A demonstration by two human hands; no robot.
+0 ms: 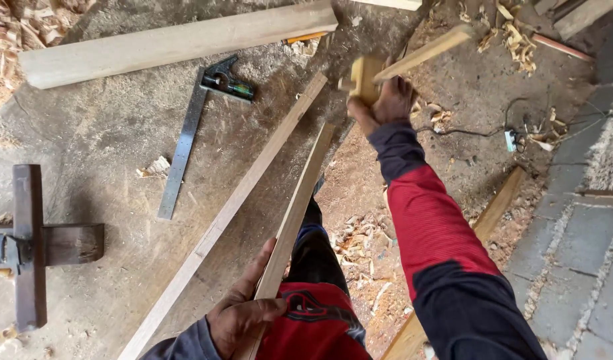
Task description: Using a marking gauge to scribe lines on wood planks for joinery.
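Observation:
My left hand (243,308) grips the near end of a thin wooden strip (301,190) that runs away from me towards the upper right. A second, longer strip (240,200) lies just to its left on the concrete bench top (100,153). My right hand (390,100), arm stretched forward in a red and dark sleeve, is closed on a wooden marking gauge (366,77) whose pale stem (430,50) sticks out to the upper right. The gauge sits beyond the far end of the held strip.
A metal combination square (186,143) lies on the bench left of the strips. A thick plank (173,43) lies across the top. A dark wooden tool (30,243) sits at the left edge. Shavings, a cable and grey paving blocks (580,247) cover the ground to the right.

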